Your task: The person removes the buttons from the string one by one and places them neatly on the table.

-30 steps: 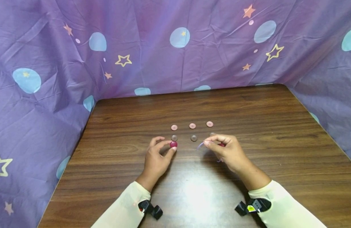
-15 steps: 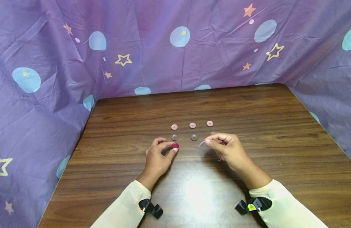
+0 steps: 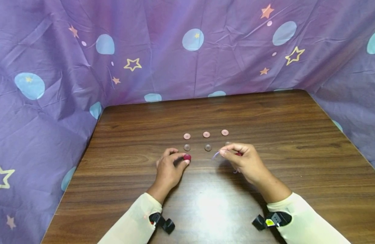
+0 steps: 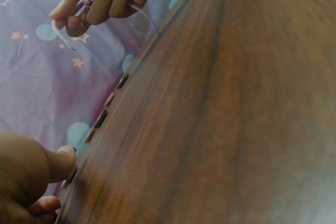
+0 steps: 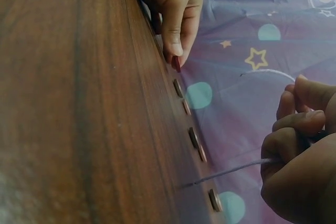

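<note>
My left hand (image 3: 169, 169) pinches a dark red button (image 3: 187, 157) between thumb and index finger, low over the table in front of the leftmost brown button (image 3: 187, 147). My right hand (image 3: 243, 161) pinches a light purple string (image 3: 216, 155) between thumb and fingertips. A short end sticks out to the left. In the right wrist view, another length of the string (image 5: 236, 170) hangs from below the curled fingers towards the table. Something red (image 3: 238, 154) shows behind the right fingers; whether it is held or lies beneath, I cannot tell.
Three pink buttons (image 3: 206, 134) lie in a row on the wooden table (image 3: 129, 135). Nearer is a row of brown buttons (image 3: 207, 147); one brown button (image 3: 227, 143) at its right is partly hidden by the right hand. A purple curtain (image 3: 163, 67) surrounds the table's back and sides.
My left hand has drawn the red button slightly nearer to me, away from the leftmost brown button. The right hand with the string has hardly moved.
</note>
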